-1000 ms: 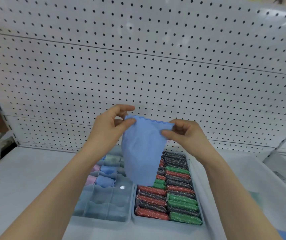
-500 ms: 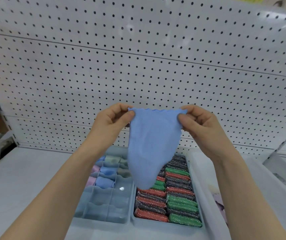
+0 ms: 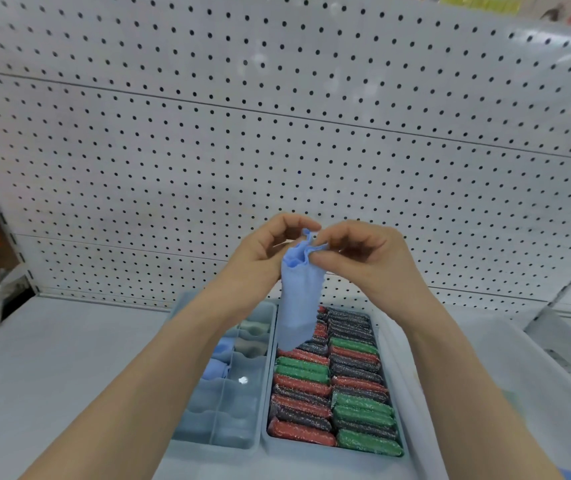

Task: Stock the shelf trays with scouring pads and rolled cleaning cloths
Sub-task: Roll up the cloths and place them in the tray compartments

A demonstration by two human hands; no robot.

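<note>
Both hands up at chest height, close together. The left hand (image 3: 260, 258) and the right hand (image 3: 363, 258) each pinch the top hem of a light blue cleaning cloth (image 3: 299, 299) between thumb and fingertips, other fingers loosely curled. The hem is gathered into soft folds between the two pinches, and the rest hangs limp in a narrow drape. It is thin, floppy fabric with a wavy stitched edge. It hangs in the air above the trays and touches neither.

Below it, the open tray (image 3: 329, 453) looks finished: scouring pads (image 3: 356, 393) packed edge to edge in two columns, red, green and dark silver, glittery and rough-looking. That half reads as done.

The divided tray (image 3: 215, 445) alongside, pale translucent plastic with thin partition walls, is only partly stocked. A blue rolled cloth (image 3: 215, 368) and a grey-green one (image 3: 253, 329) sit in the far cells; the near cells look unfilled, bar one small white speck I can't identify.

So my read: this cloth needs rolling, then a cell, and several cells remain. All of it sits on a grey shelf (image 3: 52, 358) under white pegboard (image 3: 277, 133).
</note>
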